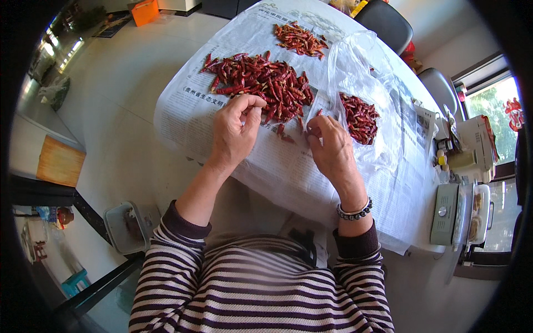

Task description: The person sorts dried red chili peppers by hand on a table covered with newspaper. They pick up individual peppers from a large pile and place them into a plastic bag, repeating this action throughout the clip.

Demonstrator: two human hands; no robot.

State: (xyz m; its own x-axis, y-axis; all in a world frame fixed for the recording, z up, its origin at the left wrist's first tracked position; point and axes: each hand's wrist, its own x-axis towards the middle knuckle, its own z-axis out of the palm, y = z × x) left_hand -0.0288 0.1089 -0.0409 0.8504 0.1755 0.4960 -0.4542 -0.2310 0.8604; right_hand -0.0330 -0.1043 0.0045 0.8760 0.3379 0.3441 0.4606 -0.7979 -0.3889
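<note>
A large heap of dried red chilies [266, 79] lies on newspaper [191, 120] that covers the table. At the heap's near edge is my left hand [237, 125], thumb and forefinger drawn together; whether something small is between them is hidden. My right hand [331, 141] is curled around what looks like a dried red chili, mostly covered by the fingers. A few loose chili pieces [286, 137] rest on the paper between my hands. Just right of my right hand, more dried chilies [360, 118] sit in a clear plastic bag [354, 62].
A smaller pile of dried chilies [302, 39] lies at the table's far side. Dark chairs [385, 25] stand along the far right edge. A green appliance [444, 214] and jars are at the right. On the floor at left stands a grey bin [125, 227].
</note>
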